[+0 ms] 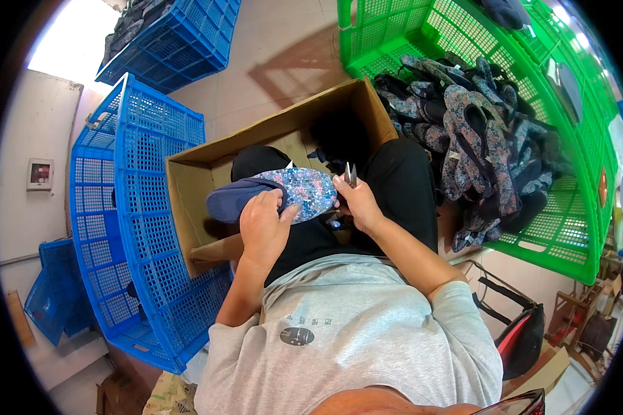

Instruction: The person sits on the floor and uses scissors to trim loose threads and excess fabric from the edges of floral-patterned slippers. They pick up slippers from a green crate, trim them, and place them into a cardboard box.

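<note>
A slipper (307, 192) with a blue floral upper and a plain navy heel part lies across my lap, over an open cardboard box (239, 135). My left hand (263, 225) is closed around its middle, thumb on the floral fabric. At the floral toe end is my right hand (360, 205), closed on a small pair of thread snips (351, 174). Their metal tips point up, away from me. The fingers of this hand also touch or nearly touch the toe; which of the two I cannot tell.
To the right, a large green crate (547, 235) holds a heap of floral slippers (474, 138). A blue crate (163, 228) stands close on the left, and another blue crate (197, 48) with dark items is beyond it. A black and red bag (522, 339) sits at lower right.
</note>
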